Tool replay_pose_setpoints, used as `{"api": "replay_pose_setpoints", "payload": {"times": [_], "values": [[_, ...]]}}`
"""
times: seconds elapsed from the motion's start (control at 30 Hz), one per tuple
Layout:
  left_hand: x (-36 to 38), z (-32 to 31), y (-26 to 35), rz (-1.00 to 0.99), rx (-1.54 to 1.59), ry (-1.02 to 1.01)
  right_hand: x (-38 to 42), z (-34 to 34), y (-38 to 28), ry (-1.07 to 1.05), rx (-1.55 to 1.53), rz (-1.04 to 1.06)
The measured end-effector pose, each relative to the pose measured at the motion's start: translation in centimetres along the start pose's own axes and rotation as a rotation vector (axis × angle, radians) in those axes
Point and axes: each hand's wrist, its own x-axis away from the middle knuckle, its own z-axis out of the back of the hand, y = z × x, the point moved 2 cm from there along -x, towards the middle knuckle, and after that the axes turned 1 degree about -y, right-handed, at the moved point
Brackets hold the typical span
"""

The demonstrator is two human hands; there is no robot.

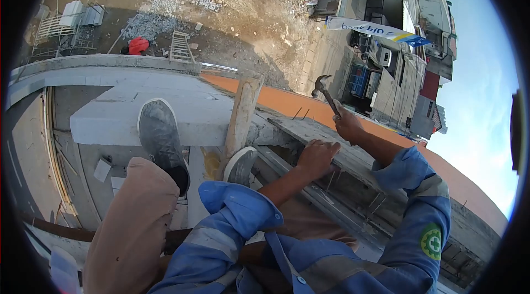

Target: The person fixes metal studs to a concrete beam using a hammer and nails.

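A claw hammer (pixel 327 94) is gripped by its handle in my right hand (pixel 348 127), its head raised beyond the boards. My left hand (pixel 319 159) is closed at the upper edge of a grey, weathered board (pixel 361 168), fingers curled over it. Whether those fingers also hold something small is hidden. Below this board runs a long cavity with thin metal bars (pixel 377 204) across it. Beside my left forearm, a rough wooden post (pixel 243 112) stands next to my shoe (pixel 240 166).
My other shoe (pixel 160 134) is on a pale block wall (pixel 105 120) high above the ground. An orange wall face (pixel 298 105) drops away beyond the boards. Thin rods (pixel 301 112) stick up nearby. Far below are a ladder (pixel 181 47), rubble (pixel 152 25) and a street with vehicles (pixel 359 80).
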Motion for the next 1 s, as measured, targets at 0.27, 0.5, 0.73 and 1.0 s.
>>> {"api": "replay_pose_setpoints", "payload": {"times": [0.27,0.5,0.73,1.0], "values": [[-1.2,-0.8,-0.5,-0.070,-0.182,0.013,-0.3,-2.3,1.2,-0.383,-0.062,-0.212],[-1.1,-0.5,-0.5,-0.145,-0.186,0.084,-2.3,3.1,1.4,0.229,-0.113,-0.068],[-1.5,-0.6,-0.4,-0.125,-0.183,0.002,-1.5,-1.5,0.6,-0.336,-0.080,-0.261],[-1.3,-0.1,-0.5,-0.136,-0.148,0.055,-3.2,0.6,3.8,0.215,-0.049,0.057]]}}
